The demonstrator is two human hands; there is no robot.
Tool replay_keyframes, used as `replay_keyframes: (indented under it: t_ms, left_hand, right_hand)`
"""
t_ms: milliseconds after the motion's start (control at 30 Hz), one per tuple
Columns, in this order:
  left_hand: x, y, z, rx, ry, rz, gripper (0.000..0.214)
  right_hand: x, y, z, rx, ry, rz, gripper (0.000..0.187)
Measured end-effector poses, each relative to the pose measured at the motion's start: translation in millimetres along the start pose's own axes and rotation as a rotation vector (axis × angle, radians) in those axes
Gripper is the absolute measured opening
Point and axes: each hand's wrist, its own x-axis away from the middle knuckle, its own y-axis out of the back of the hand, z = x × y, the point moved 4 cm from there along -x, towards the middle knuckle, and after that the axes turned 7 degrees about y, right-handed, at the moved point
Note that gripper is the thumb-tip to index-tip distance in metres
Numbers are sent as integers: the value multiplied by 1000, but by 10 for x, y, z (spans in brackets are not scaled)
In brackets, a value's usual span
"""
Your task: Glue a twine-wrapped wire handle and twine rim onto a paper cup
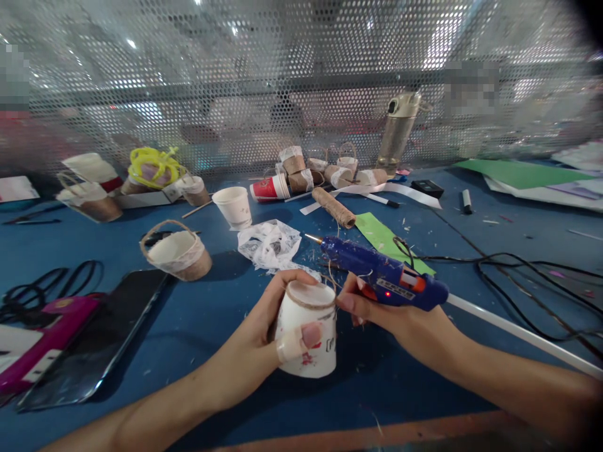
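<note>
My left hand (268, 320) is closed around an upside-down white paper cup (306, 339), its thumb, with a bandage on it, across the printed side. A band of brown twine (311, 306) runs round the cup's upturned base. My right hand (372, 307) holds a blue hot glue gun (367, 263), its handle hidden, with a red light lit on its side. The nozzle points left, above and apart from the cup. The right thumb and fingertips pinch close to the cup's right edge, where a loose strand of twine rises. White lace ribbon (271, 245) lies heaped behind the cup.
A small twine-handled basket (195, 267) and a phone (98, 345) lie left. A white cup (234, 208), twine roll (334, 208) and several finished baskets (292, 160) stand farther back. Black cable (509, 257) and a glue stick (522, 336) stretch right. Perforated metal panel (282, 75) behind.
</note>
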Motion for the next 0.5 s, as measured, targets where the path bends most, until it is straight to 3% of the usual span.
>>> replay_keyframes:
  t_ms: [300, 500]
  left_hand:
    - [-10, 38, 17, 97, 57, -40, 60]
    - [-10, 39, 4, 141, 60, -51, 51]
  right_hand:
    - [-18, 9, -36, 96, 10, 40, 13]
    - [-14, 13, -40, 129, 14, 36, 14]
